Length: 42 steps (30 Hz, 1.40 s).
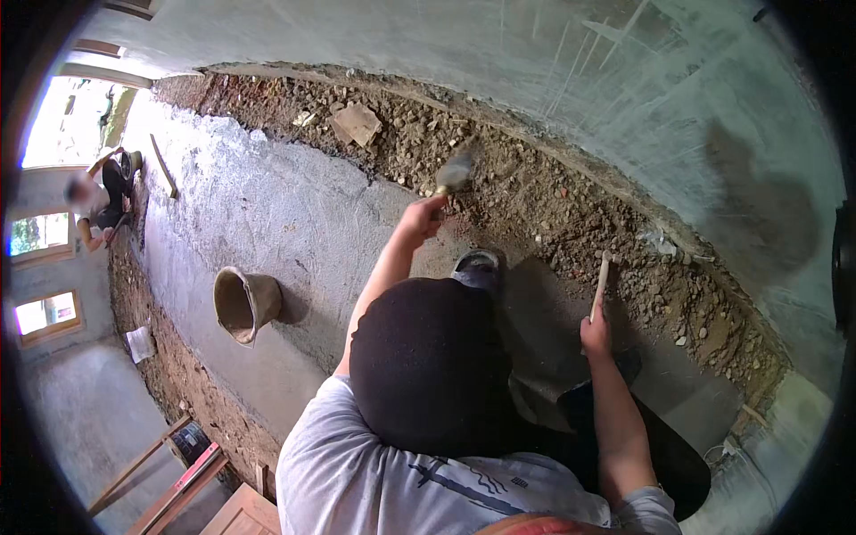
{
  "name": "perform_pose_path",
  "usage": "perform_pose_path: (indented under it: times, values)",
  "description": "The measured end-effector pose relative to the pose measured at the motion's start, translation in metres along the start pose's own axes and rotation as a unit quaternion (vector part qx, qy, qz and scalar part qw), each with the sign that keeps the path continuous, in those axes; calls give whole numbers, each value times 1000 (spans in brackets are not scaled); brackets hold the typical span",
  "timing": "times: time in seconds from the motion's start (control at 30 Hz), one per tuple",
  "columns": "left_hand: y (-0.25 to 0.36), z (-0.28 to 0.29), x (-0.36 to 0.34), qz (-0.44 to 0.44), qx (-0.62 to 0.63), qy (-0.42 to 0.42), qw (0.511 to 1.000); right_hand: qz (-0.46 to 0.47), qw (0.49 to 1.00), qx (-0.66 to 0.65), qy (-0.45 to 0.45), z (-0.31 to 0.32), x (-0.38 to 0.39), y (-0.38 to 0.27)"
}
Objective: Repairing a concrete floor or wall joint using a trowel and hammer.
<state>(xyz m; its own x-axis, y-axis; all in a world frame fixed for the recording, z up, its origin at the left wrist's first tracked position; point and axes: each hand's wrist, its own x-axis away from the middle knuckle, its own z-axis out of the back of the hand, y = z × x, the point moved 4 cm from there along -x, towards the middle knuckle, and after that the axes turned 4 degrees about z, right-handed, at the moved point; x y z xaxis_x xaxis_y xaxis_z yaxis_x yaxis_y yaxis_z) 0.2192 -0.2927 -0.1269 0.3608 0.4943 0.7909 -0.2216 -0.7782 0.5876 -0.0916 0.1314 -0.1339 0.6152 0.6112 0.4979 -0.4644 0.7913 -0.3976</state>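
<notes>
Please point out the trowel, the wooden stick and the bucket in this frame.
Trowel point(456, 169): head view, on its blurred grey blade.
Wooden stick point(601, 287): head view, midway along its bare visible length.
Bucket point(266, 297): head view, on its outer side wall.

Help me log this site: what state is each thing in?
Trowel, held, blade blurred
Left grip, closed on trowel
Pale tool, held, partly hidden
Right grip, closed on pale tool
Bucket, upright, uncovered
Rubble, loose, exposed
Flat brown piece, lying on rubble
Grey floor, wetness unclear
</notes>
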Motion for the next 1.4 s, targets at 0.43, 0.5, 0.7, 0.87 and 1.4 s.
perform_pose_path:
  times: [0.43,0.5,0.7,0.87,1.4]
  values:
    - [32,40,10,-219,-240,204,924,-40,997,13,-60,11,7,-31]
    - [33,9,8,-233,-368,229,871,-62,996,6,-62,16,8,-22]
    - [64,15,-25,-210,-431,233,846,-51,997,-10,-61,13,8,-27]
    - [68,49,-35,-107,-181,145,967,-8,998,51,-36,0,0,-13]
    - [89,53,-22,-249,-480,302,785,25,999,16,19,-2,-3,1]
